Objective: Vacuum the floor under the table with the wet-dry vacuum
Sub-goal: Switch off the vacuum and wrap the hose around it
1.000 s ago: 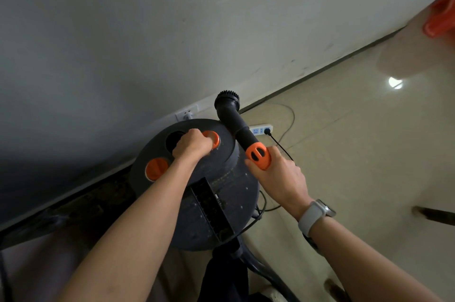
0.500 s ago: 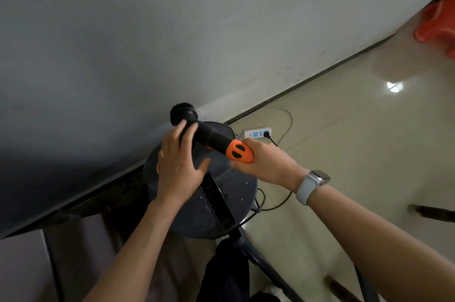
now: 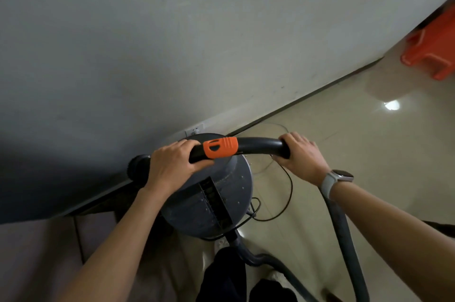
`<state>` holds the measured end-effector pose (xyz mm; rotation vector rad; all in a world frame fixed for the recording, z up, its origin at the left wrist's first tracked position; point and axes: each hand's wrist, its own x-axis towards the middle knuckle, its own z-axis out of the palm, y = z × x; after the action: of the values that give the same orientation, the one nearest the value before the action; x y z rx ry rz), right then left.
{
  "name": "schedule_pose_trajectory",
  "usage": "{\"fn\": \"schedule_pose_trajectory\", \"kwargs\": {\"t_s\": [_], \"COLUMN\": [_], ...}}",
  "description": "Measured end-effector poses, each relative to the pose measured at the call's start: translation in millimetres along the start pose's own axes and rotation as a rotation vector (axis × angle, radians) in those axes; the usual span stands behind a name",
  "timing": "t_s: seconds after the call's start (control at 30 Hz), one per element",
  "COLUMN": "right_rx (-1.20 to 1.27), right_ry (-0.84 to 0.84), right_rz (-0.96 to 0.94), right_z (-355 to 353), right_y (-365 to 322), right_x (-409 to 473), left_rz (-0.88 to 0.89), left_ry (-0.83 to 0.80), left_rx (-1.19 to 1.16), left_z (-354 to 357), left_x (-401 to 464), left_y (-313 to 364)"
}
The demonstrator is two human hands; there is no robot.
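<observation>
You hold the curved black plastic vacuum wand (image 3: 258, 146) level across your front, above the round dark grey vacuum canister (image 3: 209, 198) on the glossy beige tiled floor (image 3: 344, 153) beside the grey wall (image 3: 172, 43). Your left hand (image 3: 172, 168) is curled round the wand just beside its orange slotted collar (image 3: 220, 147), with the round black brush nozzle (image 3: 136, 167) sticking out past that hand toward the wall. Your right hand (image 3: 299, 156), with a pale-strapped watch (image 3: 336, 178) on the wrist, wraps the other end where the grey ribbed hose (image 3: 344, 240) drops away and loops back to the canister. A two-handed grip like this probably gives you control to swing the nozzle down toward the floor; no suction work has begun. The canister is closed, so its contents cannot be seen. A thin black power cord (image 3: 286, 193) lies looped on the tiles near it, and an orange plastic stool (image 3: 433, 52) sits well apart by the wall.
</observation>
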<state>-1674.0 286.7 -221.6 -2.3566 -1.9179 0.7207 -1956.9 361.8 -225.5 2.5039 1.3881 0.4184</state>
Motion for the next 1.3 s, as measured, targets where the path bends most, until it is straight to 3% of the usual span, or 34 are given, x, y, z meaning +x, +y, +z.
{"fn": "schedule_pose_trajectory", "kwargs": {"t_s": [0.1, 0.17, 0.27, 0.33, 0.47, 0.63, 0.83, 0.9, 1.07, 1.23, 1.3], "right_rx": [-0.081, -0.191, -0.282, -0.328, -0.356, -0.124, 0.075, 0.064, -0.142, -0.262, -0.211], "right_ry": [0.077, 0.092, 0.076, 0.081, 0.147, 0.117, -0.099, -0.128, -0.039, 0.152, 0.161], "right_rz": [-0.044, -0.138, -0.318, -0.437, -0.632, -0.678, -0.450, -0.450, -0.729, -1.207, -1.291], "right_z": [-9, -26, -56, -70, -80, -91, -82, -75, -70, -86, -87], "right_y": [-2, -7, -20, -34, -52, -37, 15, 19, -23, -115, -139], "right_x": [10, 19, 33, 38, 42, 40, 63, 70, 66, 36, 27], "left_rz": [-0.196, -0.297, -0.336, -0.315, -0.316, -0.406, -0.639, -0.719, -0.824, -0.930, -0.952], "left_ry": [-0.146, -0.332, -0.476, -0.475, -0.359, -0.264, -0.116, -0.044, -0.012, 0.284, 0.438], "left_rx": [-0.053, -0.170, -0.524, -0.604, -0.548, -0.641, -0.633, -0.658, -0.728, -1.026, -1.086], "left_z": [-8, -13, -22, -29, -42, -55, -53, -51, -56, -81, -85], "left_x": [2, 6, 17, 27, 42, 17, -27, -42, -71, -76, -84], "left_y": [16, 18, 27, 47, 80, 98, 125, 132, 153, 166, 166]}}
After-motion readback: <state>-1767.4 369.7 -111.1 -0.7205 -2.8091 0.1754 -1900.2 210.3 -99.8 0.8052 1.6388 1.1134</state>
